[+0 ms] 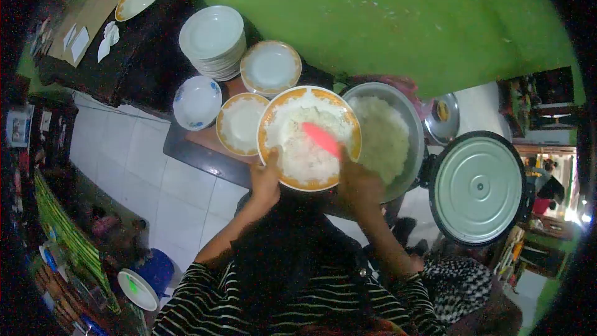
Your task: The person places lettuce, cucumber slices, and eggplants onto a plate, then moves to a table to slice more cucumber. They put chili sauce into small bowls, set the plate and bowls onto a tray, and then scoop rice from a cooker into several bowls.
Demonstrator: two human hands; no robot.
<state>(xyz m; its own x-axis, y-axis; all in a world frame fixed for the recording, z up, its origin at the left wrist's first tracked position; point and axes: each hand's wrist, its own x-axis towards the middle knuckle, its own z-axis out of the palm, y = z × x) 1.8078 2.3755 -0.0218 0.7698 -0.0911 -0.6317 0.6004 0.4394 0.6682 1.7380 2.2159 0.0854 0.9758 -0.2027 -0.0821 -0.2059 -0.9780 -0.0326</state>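
Observation:
My left hand (266, 180) grips the near-left rim of a white plate with an orange patterned edge (268, 115), thumb over the top. A layer of white rice (305, 158) covers the middle of this plate. In my right hand (362, 185) is a pink rice paddle (320, 139), its blade lying on the rice. The plate is held up beside a large metal pot (418, 140), overlapping the pot's left edge in view. More rice (387, 140) fills the pot.
Left of my plate are another orange-edged plate (238, 126), a blue-flowered bowl (198, 103), an orange-rimmed plate stack (270, 66) and a tall white plate stack (211, 31). A large round lid (479, 188) stands at right. A blue bucket (155, 269) is at lower left.

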